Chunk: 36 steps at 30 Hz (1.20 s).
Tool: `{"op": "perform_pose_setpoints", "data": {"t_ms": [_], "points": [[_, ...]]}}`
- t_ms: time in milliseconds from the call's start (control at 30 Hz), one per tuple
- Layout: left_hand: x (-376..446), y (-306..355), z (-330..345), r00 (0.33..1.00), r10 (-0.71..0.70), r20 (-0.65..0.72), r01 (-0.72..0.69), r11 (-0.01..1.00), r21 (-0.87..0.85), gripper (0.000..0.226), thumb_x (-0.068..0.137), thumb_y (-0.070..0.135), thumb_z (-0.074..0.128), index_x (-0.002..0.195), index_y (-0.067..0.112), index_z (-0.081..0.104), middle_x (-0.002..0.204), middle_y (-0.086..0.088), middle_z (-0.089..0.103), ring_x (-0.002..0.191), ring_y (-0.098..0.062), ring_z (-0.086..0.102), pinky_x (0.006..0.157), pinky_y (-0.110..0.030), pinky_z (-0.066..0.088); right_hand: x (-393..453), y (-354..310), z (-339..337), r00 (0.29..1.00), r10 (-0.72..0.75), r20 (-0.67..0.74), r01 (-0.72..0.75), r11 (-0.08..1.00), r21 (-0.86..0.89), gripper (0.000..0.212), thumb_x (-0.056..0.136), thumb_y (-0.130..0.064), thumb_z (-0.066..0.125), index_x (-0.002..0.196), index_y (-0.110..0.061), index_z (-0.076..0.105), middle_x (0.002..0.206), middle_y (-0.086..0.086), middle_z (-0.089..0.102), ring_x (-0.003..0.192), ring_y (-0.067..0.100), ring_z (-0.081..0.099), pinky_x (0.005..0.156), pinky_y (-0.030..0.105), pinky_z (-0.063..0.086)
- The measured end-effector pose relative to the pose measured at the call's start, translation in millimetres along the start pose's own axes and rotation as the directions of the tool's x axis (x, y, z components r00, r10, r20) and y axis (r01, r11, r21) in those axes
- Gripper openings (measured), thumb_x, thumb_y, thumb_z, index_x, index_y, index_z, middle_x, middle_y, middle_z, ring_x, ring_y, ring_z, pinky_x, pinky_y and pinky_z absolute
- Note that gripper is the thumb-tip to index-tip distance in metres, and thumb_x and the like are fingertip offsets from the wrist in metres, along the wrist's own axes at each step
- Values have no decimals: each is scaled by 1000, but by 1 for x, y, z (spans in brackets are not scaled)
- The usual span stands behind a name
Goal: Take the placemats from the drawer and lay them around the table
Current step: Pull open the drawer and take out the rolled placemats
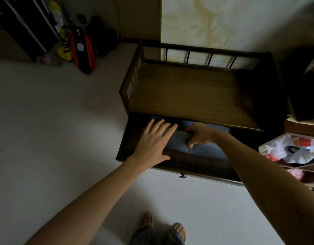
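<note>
A low dark wooden cabinet has its drawer pulled out toward me. Inside lie blue-grey placemats in a flat stack, partly hidden under the cabinet top. My left hand hovers over the drawer's left part with fingers straight and spread. My right hand is down in the drawer on the placemats, with its thumb and fingers curled at the stack's left edge. The dim light hides how many placemats there are.
The cabinet's wooden top has a railing at the back and left. An open box with plastic bags stands at the right. Suitcases and a red case lean at the far left wall. Pale floor lies around my feet.
</note>
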<state>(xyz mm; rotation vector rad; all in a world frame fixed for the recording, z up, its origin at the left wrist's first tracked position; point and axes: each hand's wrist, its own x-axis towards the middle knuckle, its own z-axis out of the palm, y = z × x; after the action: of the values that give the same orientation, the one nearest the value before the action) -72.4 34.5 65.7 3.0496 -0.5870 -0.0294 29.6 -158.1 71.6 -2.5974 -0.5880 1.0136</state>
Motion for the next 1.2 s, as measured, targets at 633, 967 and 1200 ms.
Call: {"op": "perform_pose_setpoints", "data": {"t_ms": [633, 967, 1200], "points": [[72, -4, -44, 965, -27, 261, 21, 1000, 22, 29, 84, 29, 68, 111, 26, 62, 108, 0, 66, 103, -22, 63, 87, -38, 49, -45, -2, 12, 914, 38, -403, -188, 921, -341, 33, 85, -19, 59, 117, -22, 52, 108, 4, 66, 98, 27, 64, 81, 39, 50], [63, 45, -155, 984, 179, 16, -179, 970, 165, 30, 85, 29, 66, 111, 19, 55, 100, -2, 67, 92, -23, 65, 74, -35, 47, -135, -8, -54, 807, 46, -589, -244, 934, -260, 27, 81, -30, 61, 107, -31, 56, 101, -4, 68, 95, 21, 65, 78, 34, 50], [70, 125, -222, 854, 512, -86, -459, 822, 337, 38, 81, 25, 67, 117, 17, 54, 102, -3, 66, 92, -24, 66, 75, -35, 48, -238, 21, -53, 601, 216, -769, -352, 936, -12, 32, 71, -33, 70, 101, -31, 58, 87, -3, 70, 84, 24, 67, 69, 34, 51]]}}
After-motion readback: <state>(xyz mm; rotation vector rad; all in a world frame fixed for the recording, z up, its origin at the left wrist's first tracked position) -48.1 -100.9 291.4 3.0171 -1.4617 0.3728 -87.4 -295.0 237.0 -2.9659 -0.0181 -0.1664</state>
